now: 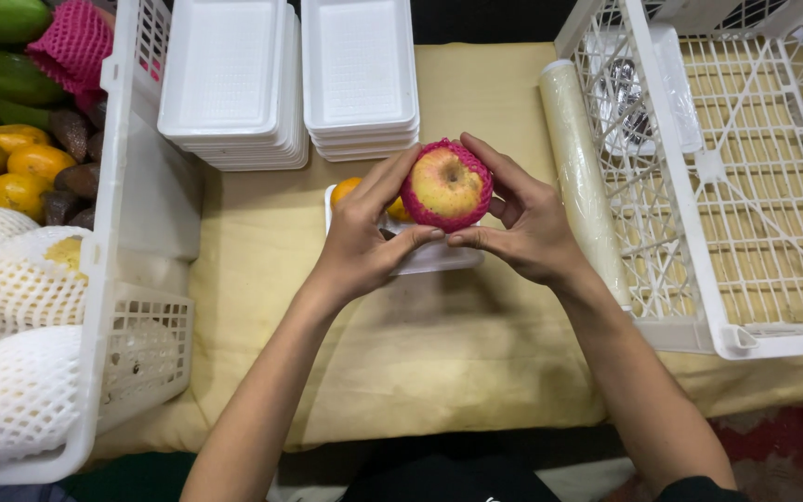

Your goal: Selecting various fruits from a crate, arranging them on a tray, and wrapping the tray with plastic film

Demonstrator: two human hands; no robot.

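From the head camera, both hands meet over the middle of a table covered in a yellow cloth (439, 353). The left hand (360, 237) and the right hand (527, 223) together hold an apple (446, 181), yellow with a red blush, which sits in a pink foam net sleeve (420, 209). The fingers of each hand curl round the sleeve from either side, thumbs pressed at its lower edge, so the apple is pinched between the two hands and held above the table.

Just beneath it lies a shallow white tray (434, 258), partly hidden by the hands, with an orange fruit (346, 189) showing at its far left corner.

Behind stand two stacks of white foam trays (230, 84) side by side. To the right a roll of clear film (583, 177) lies against an empty white plastic crate (755, 186). To the left another white crate (132, 232) holds fruit in white foam nets (20, 279), with oranges (16, 172) and green mangoes (2, 56) beyond.
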